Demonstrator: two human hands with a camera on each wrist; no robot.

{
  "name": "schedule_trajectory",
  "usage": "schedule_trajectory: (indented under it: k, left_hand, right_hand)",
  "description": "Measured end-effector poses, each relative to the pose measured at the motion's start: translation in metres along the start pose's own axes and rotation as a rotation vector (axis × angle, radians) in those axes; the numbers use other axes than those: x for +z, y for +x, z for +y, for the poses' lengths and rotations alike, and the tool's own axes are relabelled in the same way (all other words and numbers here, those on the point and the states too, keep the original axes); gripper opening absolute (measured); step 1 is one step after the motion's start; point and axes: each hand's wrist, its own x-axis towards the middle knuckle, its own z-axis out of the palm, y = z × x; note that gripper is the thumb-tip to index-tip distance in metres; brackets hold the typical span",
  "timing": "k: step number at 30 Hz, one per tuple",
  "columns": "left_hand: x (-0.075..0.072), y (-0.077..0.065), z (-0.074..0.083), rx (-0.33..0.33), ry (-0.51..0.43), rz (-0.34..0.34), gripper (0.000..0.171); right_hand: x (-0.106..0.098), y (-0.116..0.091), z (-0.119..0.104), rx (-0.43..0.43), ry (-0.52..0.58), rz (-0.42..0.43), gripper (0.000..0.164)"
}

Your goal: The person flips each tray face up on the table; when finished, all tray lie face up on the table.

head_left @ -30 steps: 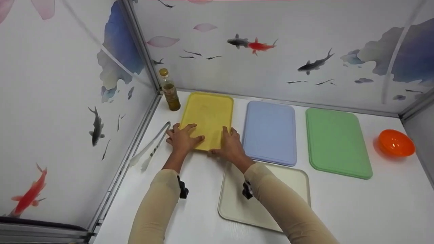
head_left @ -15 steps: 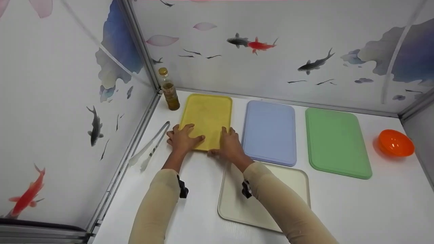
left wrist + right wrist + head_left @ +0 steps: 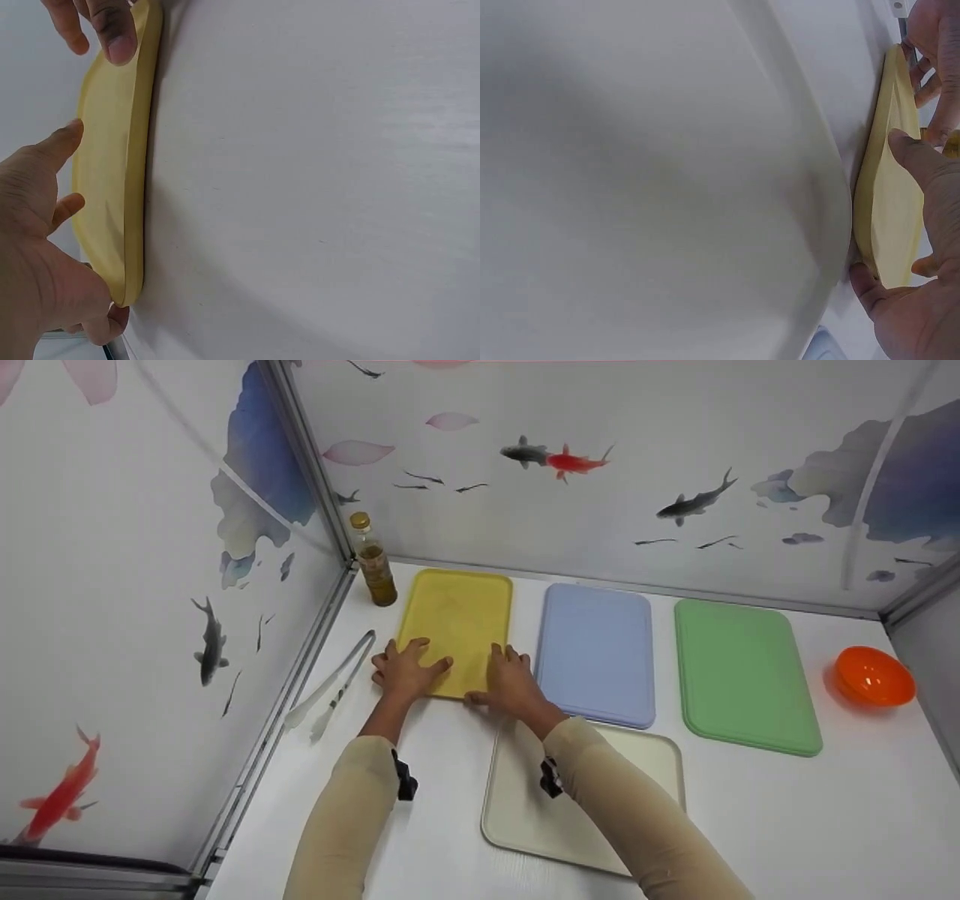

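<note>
A shallow yellow tray (image 3: 457, 611) lies on the white table in the head view, between the two hands. My left hand (image 3: 405, 673) grips its left side near the front corner, thumb over the top and some fingers outside the edge. At the front right corner my right hand (image 3: 514, 684) holds it, with the thumb at the near edge and the fingers along the right side. Both wrist views show the tray's thick edge (image 3: 135, 187) close to the tabletop. The right forearm passes over a cream tray (image 3: 525, 810).
Metal tongs (image 3: 337, 682) lie just left of the left hand, and a bottle of brown liquid (image 3: 376, 570) stands behind them. Blue (image 3: 596, 652) and green (image 3: 742, 675) trays lie to the right, then an orange bowl (image 3: 874, 676). Patterned walls border the table.
The yellow tray has slid slightly toward me and a little left, away from the back wall. Both hands keep nearly the same places on it.
</note>
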Motion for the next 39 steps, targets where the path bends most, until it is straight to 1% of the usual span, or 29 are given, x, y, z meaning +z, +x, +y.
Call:
schedule_trajectory:
  k: [2,4,6,7,8,9,10,12,14,15,17,20,22,24,29,33,39]
  left_hand:
    - [0.002,0.001,0.005,0.007,0.000,0.022,0.069]
    - [0.006,0.001,0.012,0.037,0.008,0.063,0.065]
    - [0.012,0.004,0.017,0.081,0.023,0.097,0.064]
    - [0.016,0.005,0.019,0.107,0.013,0.111,0.065]
    - [0.025,0.012,0.017,0.144,0.015,0.123,0.067]
    - [0.026,0.010,0.021,0.169,0.002,0.120,0.068]
    - [0.031,0.010,0.027,0.195,-0.008,0.117,0.068]
    - [0.034,0.003,0.043,0.242,-0.044,0.075,0.069]
    - [0.031,-0.010,0.064,0.276,-0.061,0.012,0.069]
    - [0.026,-0.022,0.079,0.280,-0.075,-0.026,0.068]
    - [0.027,-0.031,0.095,0.307,-0.070,-0.084,0.068]
    - [0.035,-0.040,0.111,0.340,-0.040,-0.136,0.069]
    - [0.040,-0.044,0.118,0.357,-0.029,-0.159,0.069]
    - [0.045,-0.047,0.124,0.361,-0.033,-0.190,0.069]
    - [0.058,-0.052,0.131,0.333,-0.070,-0.291,0.072]
    - [0.068,-0.057,0.137,0.318,-0.078,-0.369,0.074]
    - [0.082,-0.065,0.146,0.298,-0.067,-0.424,0.074]
  right_hand:
    - [0.000,0.003,0.009,-0.015,-0.008,-0.006,0.132]
    - [-0.006,0.000,0.013,-0.029,-0.013,-0.012,0.129]
    - [-0.020,-0.007,0.010,-0.034,0.003,-0.030,0.124]
    - [-0.026,-0.010,0.009,-0.040,0.009,-0.031,0.120]
    - [-0.035,-0.015,0.006,-0.043,0.018,-0.036,0.116]
    - [-0.041,-0.019,0.005,-0.047,0.016,-0.033,0.113]
    - [-0.051,-0.024,0.002,-0.035,0.020,-0.040,0.111]
    - [-0.064,-0.030,0.005,-0.026,-0.010,-0.035,0.107]
    - [-0.074,-0.036,0.013,-0.012,-0.032,-0.017,0.104]
    - [-0.079,-0.038,0.017,-0.005,-0.043,-0.006,0.103]
    - [-0.088,-0.042,0.027,0.005,-0.053,0.018,0.101]
    - [-0.101,-0.050,0.044,0.025,-0.067,0.050,0.099]
    - [-0.108,-0.055,0.055,0.051,-0.081,0.063,0.098]
    - [-0.115,-0.061,0.065,0.085,-0.091,0.068,0.098]
    - [-0.129,-0.073,0.087,0.164,-0.110,0.072,0.094]
    - [-0.137,-0.085,0.100,0.231,-0.143,0.076,0.089]
    - [-0.145,-0.102,0.114,0.325,-0.192,0.056,0.077]
